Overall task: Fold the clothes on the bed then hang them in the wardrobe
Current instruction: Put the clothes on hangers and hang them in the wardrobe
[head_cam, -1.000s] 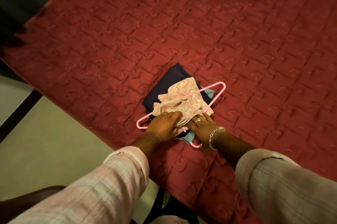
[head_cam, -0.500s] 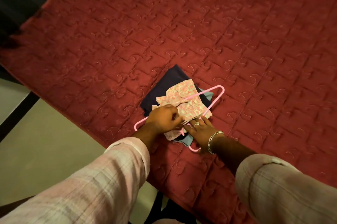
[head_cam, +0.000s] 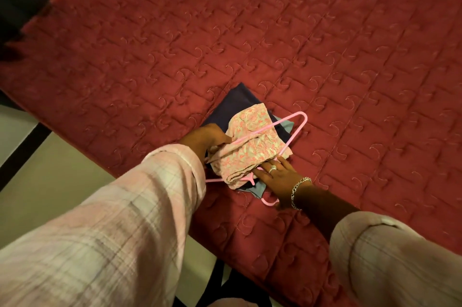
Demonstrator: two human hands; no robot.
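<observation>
On the red quilted bedspread (head_cam: 325,56), near its edge, lies a folded dark navy garment (head_cam: 237,104). On top of it a thin pink plastic hanger (head_cam: 300,126) carries a soft, crumpled pink floral cloth (head_cam: 252,149). The left hand (head_cam: 205,136) grips the bunched end of this cloth with curled fingers. The right hand (head_cam: 277,176) lies flat beside the cloth, fingers straight, on a grey-blue fabric (head_cam: 257,190).
</observation>
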